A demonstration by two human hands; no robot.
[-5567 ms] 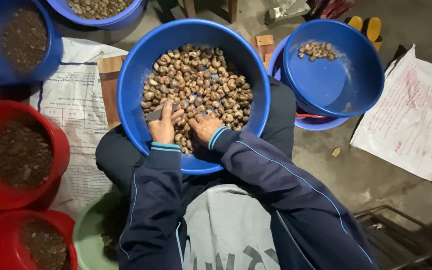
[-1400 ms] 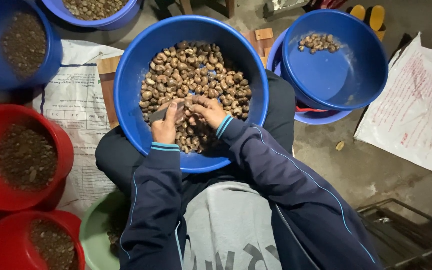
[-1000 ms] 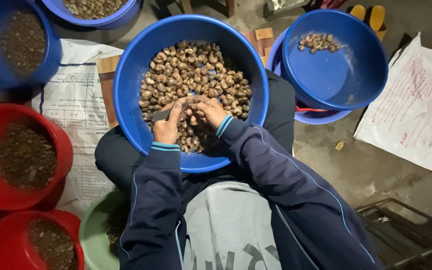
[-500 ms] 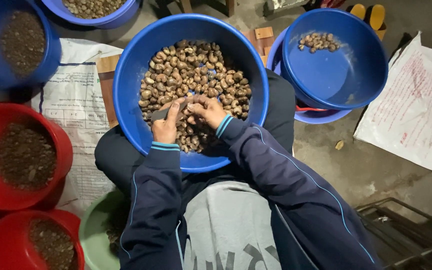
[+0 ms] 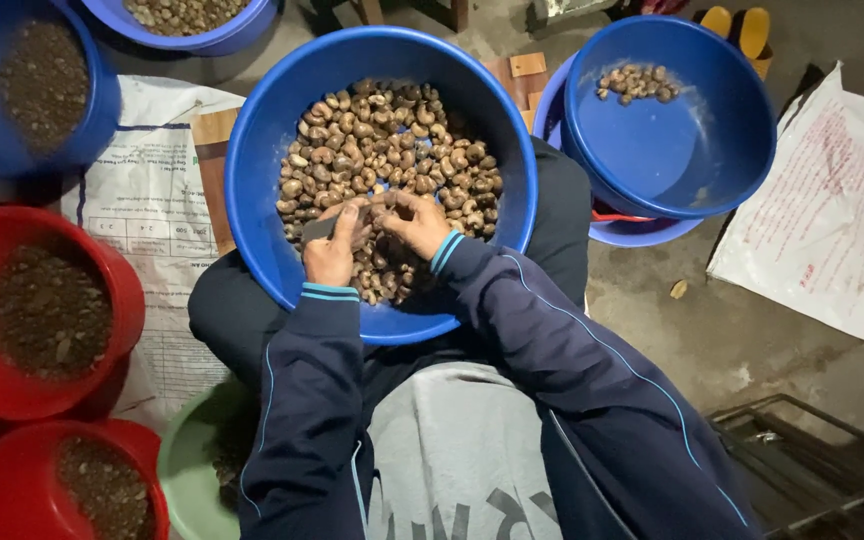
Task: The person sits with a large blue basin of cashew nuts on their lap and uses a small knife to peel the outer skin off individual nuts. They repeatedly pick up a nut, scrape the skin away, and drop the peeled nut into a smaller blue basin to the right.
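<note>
Over the big blue basin (image 5: pixel 252 190) of nuts (image 5: pixel 392 150), left hand (image 5: pixel 332 250) clenches a small blade (image 5: pixel 318 228); right hand (image 5: pixel 414 222) pinches one nut at its fingertips. Five blue basins, two red, one green surround.

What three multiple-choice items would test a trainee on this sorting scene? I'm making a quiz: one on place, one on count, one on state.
1. Where are both hands?
A. Over the red basins
B. Inside the big blue basin on the lap
C. On the printed sack

2. How many red basins show?
A. Two
B. Four
C. None

3. How full is the blue basin at upper right?
A. Heaped
B. Half full
C. Nearly empty

Answers:
1 B: the left hand and right hand meet over the nuts in the big blue basin.
2 A: two red basins sit at the left edge.
3 C: the blue basin at upper right holds only a small cluster at its far side.
</note>
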